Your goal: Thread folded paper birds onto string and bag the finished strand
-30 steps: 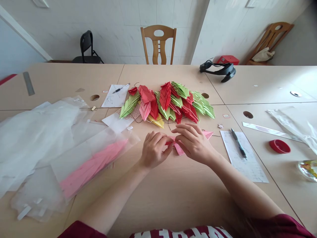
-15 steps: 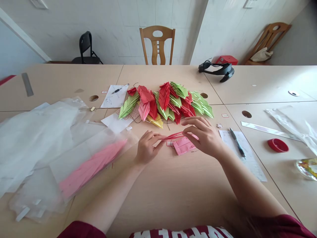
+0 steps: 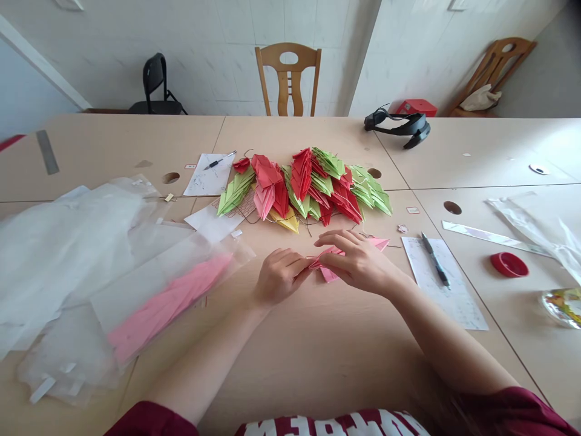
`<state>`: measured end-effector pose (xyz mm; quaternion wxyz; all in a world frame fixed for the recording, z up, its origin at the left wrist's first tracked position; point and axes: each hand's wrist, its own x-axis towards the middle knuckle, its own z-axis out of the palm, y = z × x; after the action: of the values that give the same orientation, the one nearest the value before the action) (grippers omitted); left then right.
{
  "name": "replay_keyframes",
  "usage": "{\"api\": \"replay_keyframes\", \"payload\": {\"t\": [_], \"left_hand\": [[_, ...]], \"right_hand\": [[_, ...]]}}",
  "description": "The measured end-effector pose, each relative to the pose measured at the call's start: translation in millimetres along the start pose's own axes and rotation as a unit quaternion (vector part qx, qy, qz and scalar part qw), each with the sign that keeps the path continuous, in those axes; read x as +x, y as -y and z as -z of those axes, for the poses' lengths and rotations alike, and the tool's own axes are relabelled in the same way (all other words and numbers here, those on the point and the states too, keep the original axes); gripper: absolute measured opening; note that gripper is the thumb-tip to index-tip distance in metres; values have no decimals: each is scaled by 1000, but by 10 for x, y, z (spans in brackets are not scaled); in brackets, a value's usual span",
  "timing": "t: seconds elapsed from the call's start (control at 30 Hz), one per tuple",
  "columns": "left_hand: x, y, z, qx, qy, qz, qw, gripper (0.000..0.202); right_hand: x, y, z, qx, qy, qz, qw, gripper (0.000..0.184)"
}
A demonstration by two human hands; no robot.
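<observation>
My left hand [image 3: 279, 276] and my right hand [image 3: 358, 261] meet at the middle of the wooden table [image 3: 318, 357], both pinching a pink folded paper piece [image 3: 327, 266]. The left fingers grip its left tip. The right fingers curl over its middle, hiding most of it, and a pink corner [image 3: 380, 243] sticks out beyond the right hand. Just behind the hands lies a pile of folded red, green, pink and yellow paper pieces [image 3: 308, 184] with thin thread running through them.
Clear plastic bags [image 3: 77, 254] cover the left side, one holding pink paper [image 3: 167, 303]. Right of the hands: a sheet with a pen [image 3: 436, 261], a ruler [image 3: 490, 239], a red lid [image 3: 509, 264]. A headset [image 3: 399, 126] and wooden chairs [image 3: 288, 79] stand behind.
My right hand pulled back toward the left hand and closed over the pink paper, which half a second ago lay stretched out and more exposed between the hands.
</observation>
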<state>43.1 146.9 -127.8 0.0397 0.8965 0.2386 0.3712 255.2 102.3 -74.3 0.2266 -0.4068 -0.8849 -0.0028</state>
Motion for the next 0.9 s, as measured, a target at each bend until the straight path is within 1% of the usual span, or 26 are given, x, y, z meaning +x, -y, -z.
{"api": "replay_keyframes", "payload": {"t": [0.2,0.37,0.47,0.57,0.63,0.73,0.8,0.9], "left_hand": [[24,-43,4,23,52,-37,998,14],[14,-60,0,-15,42,-50,998,10],[-8,-42,-1,-44,16,-43,998,9],[-27,7,5,-61,-16,-13,998,9],[-38,45,8,-78,-32,14,996,8],[-60,83,4,-118,-52,65,990,7],[-77,92,-6,-155,-61,103,981,9],[-91,82,-18,-200,-64,150,966,8]], "right_hand": [[10,29,35,-11,32,7,999,21],[2,2,53,27,49,14,998,17],[-27,-75,110,22,46,3,999,16],[-72,-173,221,27,13,-33,999,14],[-101,-222,311,61,-26,-60,996,12],[-134,-264,417,103,-78,-93,987,14],[-146,-281,437,106,-88,-106,985,12],[-143,-289,379,124,-70,-117,983,12]]}}
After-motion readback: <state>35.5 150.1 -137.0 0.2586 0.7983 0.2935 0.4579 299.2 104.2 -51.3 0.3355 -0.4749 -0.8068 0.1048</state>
